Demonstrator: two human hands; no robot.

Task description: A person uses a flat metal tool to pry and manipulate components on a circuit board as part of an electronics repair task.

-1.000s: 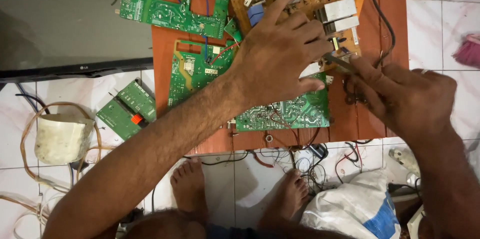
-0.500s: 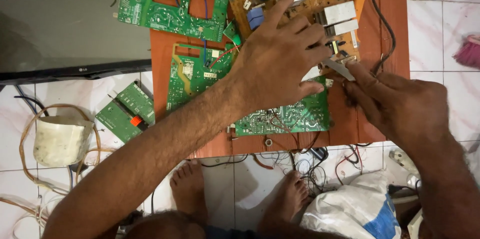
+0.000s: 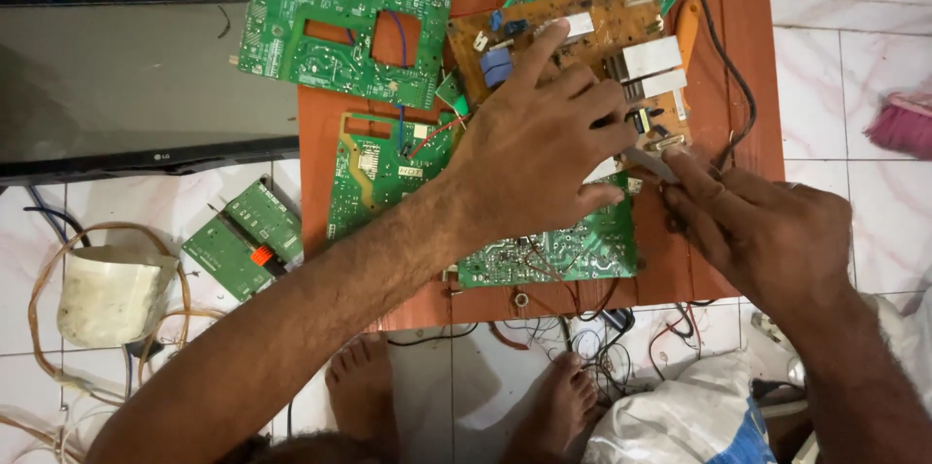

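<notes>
My left hand (image 3: 544, 158) lies spread over a brown circuit board (image 3: 592, 22), fingers across it and thumb on the green circuit board (image 3: 573, 250) below, holding the brown one down. My right hand (image 3: 767, 231) pinches a thin grey metal tool (image 3: 649, 161). The tool's tip sits at the brown board's lower right edge, just beside my left fingers. Both boards rest on a reddish wooden board (image 3: 748, 56).
Two more green boards (image 3: 340, 27) (image 3: 374, 173) lie on the wood's left part. A dark flat screen (image 3: 136, 85) lies on the tiled floor at left, with small green boards (image 3: 238, 241) and a white pot (image 3: 112, 294). Tangled wires (image 3: 592, 333), bare feet (image 3: 359, 386), white sack (image 3: 680, 420).
My right hand with the tool has shifted slightly down and left, closer to my left fingers. My left hand stays pressed on the boards.
</notes>
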